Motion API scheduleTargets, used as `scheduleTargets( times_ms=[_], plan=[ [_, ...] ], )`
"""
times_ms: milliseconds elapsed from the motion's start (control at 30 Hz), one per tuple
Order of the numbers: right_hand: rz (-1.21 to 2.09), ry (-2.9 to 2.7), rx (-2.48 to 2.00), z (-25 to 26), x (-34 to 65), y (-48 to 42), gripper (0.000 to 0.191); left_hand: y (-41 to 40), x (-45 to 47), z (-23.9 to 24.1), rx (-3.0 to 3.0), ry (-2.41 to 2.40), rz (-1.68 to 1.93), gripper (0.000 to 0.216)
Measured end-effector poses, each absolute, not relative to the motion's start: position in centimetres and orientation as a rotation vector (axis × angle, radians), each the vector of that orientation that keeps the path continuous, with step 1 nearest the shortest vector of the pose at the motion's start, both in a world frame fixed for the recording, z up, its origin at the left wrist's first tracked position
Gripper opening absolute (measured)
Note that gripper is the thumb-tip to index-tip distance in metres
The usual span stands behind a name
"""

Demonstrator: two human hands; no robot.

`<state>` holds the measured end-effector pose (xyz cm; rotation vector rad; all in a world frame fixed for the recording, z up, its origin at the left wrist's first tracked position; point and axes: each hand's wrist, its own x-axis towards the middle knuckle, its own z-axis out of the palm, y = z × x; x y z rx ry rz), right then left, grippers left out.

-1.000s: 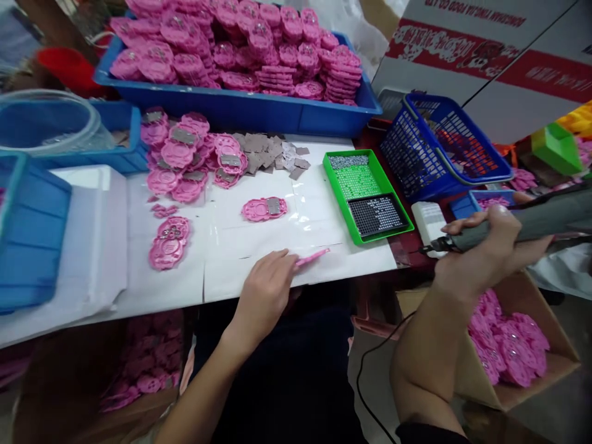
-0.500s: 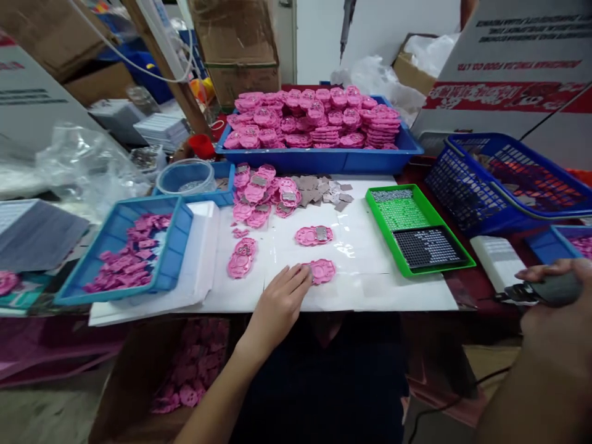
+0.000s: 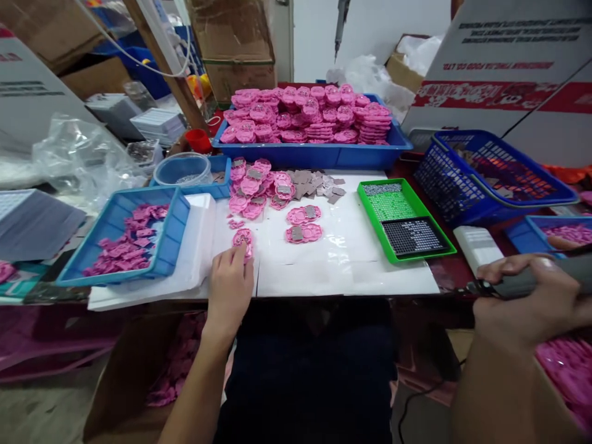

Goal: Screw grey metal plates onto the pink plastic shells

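My left hand (image 3: 230, 280) is at the left of the white work sheet, its fingertips closed on the lower end of a pink plastic part (image 3: 242, 237) with small metal pieces on it. The fingers hide part of this piece. Two more pink parts, an upper one (image 3: 303, 214) and a lower one (image 3: 303, 233), lie to the right, each with a grey plate on it. At the right edge my right hand (image 3: 522, 296) is wrapped around a grey electric screwdriver (image 3: 567, 275), its tip pointing left beyond the sheet.
A green tray (image 3: 451, 250) with small screws in a black grid stands right of the sheet. Behind are loose grey plates (image 3: 314, 184) and a blue tray (image 3: 319, 158) heaped with pink parts. A blue bin (image 3: 74, 271) stands left, a blue basket (image 3: 444, 185) right.
My left hand has moved left from the near pink part to the one at the left. That near part now lies closer to the upper one. My right hand has come inward with the screwdriver.
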<state>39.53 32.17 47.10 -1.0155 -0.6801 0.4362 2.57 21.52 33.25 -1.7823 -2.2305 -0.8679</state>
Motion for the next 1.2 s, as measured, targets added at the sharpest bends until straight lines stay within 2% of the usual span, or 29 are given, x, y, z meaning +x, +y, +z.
scheduleTargets(
  times_ms=[67,200,300,467,667,800,1033,1133,1200],
  plan=[
    [0.426,-0.843,-0.929,46.7,39.8,32.2,0.023,20.2,3.4,32.6,-1.956,-2.099,-1.002,0.034],
    [0.460,-0.871,-0.923,46.3,39.9,32.4,0.014,20.0,6.8,32.6,-2.278,-1.921,-1.125,0.042],
    [0.466,-0.891,-0.888,46.3,39.7,32.6,0.012,22.4,9.6,33.3,-2.530,-1.761,-1.131,0.047],
    [0.465,-0.900,-0.914,46.5,39.6,32.4,0.012,28.5,12.4,35.7,-2.846,-1.544,-1.000,0.043],
    [0.420,-0.903,-0.902,45.9,41.0,32.3,0.012,39.0,12.5,39.6,-2.708,-1.980,-0.798,0.035],
    [0.419,-0.865,-0.942,45.9,41.2,32.0,0.013,44.9,13.5,39.6,-2.513,-2.262,-0.616,0.020],
    [0.390,-0.900,-0.973,46.8,41.2,31.7,0.020,45.9,13.0,39.2,-2.494,-2.260,-0.582,0.026],
    [0.415,-0.869,-0.950,46.9,41.1,32.2,0.028,42.0,12.6,40.1,-2.491,-2.196,-0.751,0.031],
    [0.437,-0.863,-0.918,46.8,40.8,32.8,0.031,37.4,13.0,40.2,-2.548,-1.976,-1.220,0.028]
  ],
)
